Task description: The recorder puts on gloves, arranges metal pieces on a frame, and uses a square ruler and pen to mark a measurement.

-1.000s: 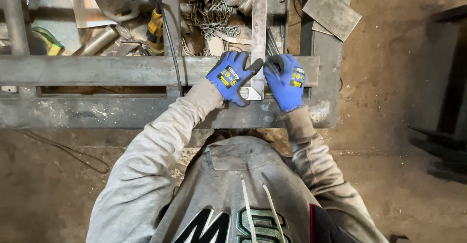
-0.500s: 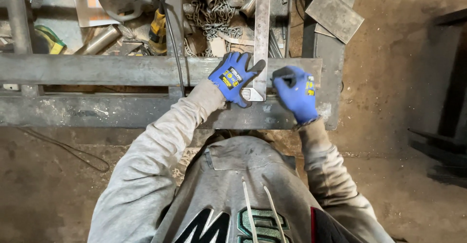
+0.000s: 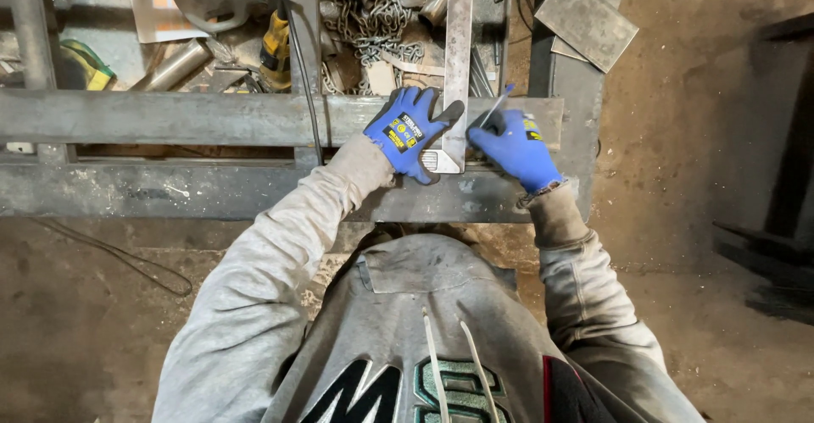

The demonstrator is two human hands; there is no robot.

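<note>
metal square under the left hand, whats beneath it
The metal square lies across a steel beam, pressed down by the left hand. The beam surface directly beneath is hidden.

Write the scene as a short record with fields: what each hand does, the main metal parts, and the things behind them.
Left hand: blue-gloved left hand presses flat on the long grey steel square ruler
Right hand: blue-gloved right hand holds a thin silver marking pen, tip beside the ruler's right edge
Ruler position: upright in view, lying across the grey horizontal steel bar
Behind the bar: grey metal chain, yellow power tool, metal pipe
Upper right: flat square steel plate
Floor: brown dirt floor
</note>
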